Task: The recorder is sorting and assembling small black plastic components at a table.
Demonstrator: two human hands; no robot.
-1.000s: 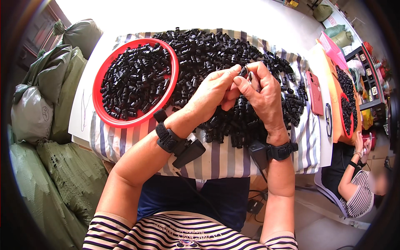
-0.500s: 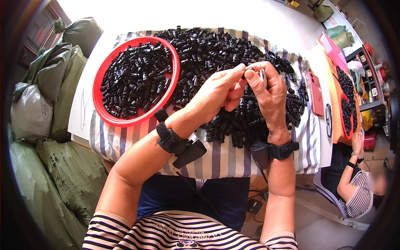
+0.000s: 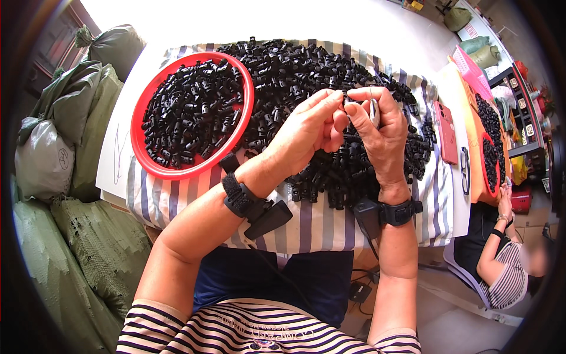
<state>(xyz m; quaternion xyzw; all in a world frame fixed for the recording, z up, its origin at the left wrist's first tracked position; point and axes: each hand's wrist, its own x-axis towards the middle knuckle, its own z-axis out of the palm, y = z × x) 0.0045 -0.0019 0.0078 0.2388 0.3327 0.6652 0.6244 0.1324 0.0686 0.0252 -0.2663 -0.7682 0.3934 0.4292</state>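
Observation:
Over the heap of small black plastic parts (image 3: 289,65), my two hands meet at the fingertips. My left hand (image 3: 309,130) pinches one black plastic part (image 3: 345,101), mostly covered by the fingers. A small silvery metal tool (image 3: 375,113) with a rounded end sits in my right hand (image 3: 380,130), between thumb and curled fingers; its working tip is too hidden to tell its kind. Thumb and forefinger of that hand come right up to the part. Left of the hands, a round red basin (image 3: 250,106) is full of the same black parts.
A striped cloth (image 3: 312,236) lies under the heap. Right of it are a red phone (image 3: 446,133) and dark-rimmed glasses (image 3: 465,171). Stuffed green sacks (image 3: 100,236) crowd the left. Another person (image 3: 507,265) sits at an orange table on the right.
My fingertips have shifted slightly, and the right thumb has moved a little away from the left fingers, showing more of the black part. The other person's hands have moved slightly.

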